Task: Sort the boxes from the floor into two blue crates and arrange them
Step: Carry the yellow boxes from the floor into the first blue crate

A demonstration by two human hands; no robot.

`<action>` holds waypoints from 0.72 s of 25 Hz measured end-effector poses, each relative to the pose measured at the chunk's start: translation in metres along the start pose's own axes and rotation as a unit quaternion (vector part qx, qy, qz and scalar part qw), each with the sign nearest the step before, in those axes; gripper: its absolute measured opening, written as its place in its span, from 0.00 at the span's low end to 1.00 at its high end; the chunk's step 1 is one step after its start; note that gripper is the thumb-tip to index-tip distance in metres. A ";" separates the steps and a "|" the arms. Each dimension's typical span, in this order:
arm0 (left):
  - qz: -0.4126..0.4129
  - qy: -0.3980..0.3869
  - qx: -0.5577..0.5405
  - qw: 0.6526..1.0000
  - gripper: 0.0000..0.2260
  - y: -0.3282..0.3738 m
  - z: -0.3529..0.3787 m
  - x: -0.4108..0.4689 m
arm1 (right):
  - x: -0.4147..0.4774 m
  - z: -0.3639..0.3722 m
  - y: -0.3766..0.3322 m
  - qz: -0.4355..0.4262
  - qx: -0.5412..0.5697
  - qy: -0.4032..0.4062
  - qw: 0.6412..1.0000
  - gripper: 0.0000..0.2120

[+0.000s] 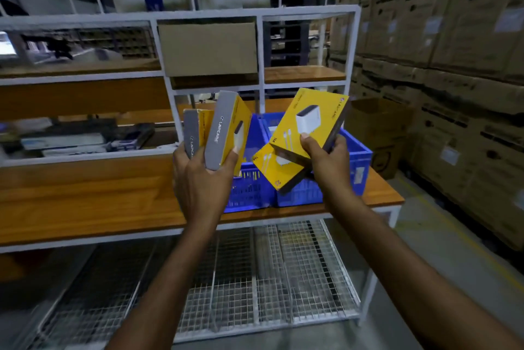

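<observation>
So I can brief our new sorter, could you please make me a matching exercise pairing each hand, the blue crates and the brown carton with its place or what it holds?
1. left hand
2. right hand
3. blue crates
4. brown carton

A. on the wooden tabletop
B. in the upper middle compartment of the shelf unit
C. grips two edge-on boxes, grey sides showing
D. grips two face-on boxes, yellow fronts showing

Pairs: 1-C, 2-D, 3-A, 4-B.

The left crate (249,190) and right crate (354,162) stand side by side on the tabletop (85,202); a shelf carton (208,47) sits behind at 12 o'clock; a floor carton (380,128) at 3 o'clock.
</observation>
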State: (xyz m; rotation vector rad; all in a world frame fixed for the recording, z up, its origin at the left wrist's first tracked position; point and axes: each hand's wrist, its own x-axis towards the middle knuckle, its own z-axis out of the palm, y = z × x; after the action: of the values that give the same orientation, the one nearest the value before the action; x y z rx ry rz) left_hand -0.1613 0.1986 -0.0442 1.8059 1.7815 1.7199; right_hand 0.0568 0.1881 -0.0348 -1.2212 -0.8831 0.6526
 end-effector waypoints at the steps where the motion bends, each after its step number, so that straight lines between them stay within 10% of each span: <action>1: 0.001 0.001 0.003 1.000 0.27 -0.010 0.006 0.015 | 0.013 0.016 0.004 -0.005 -0.011 -0.005 1.000 0.26; 18: -0.121 -0.213 0.010 0.969 0.29 -0.170 0.158 0.224 | 0.194 0.231 0.103 0.002 -0.325 -0.033 0.945 0.29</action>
State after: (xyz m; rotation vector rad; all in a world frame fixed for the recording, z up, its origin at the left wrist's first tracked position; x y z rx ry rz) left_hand -0.2268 0.5120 -0.0827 1.7132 1.7455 1.1253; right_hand -0.0355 0.4910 -0.0692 -1.7941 -1.2053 0.4106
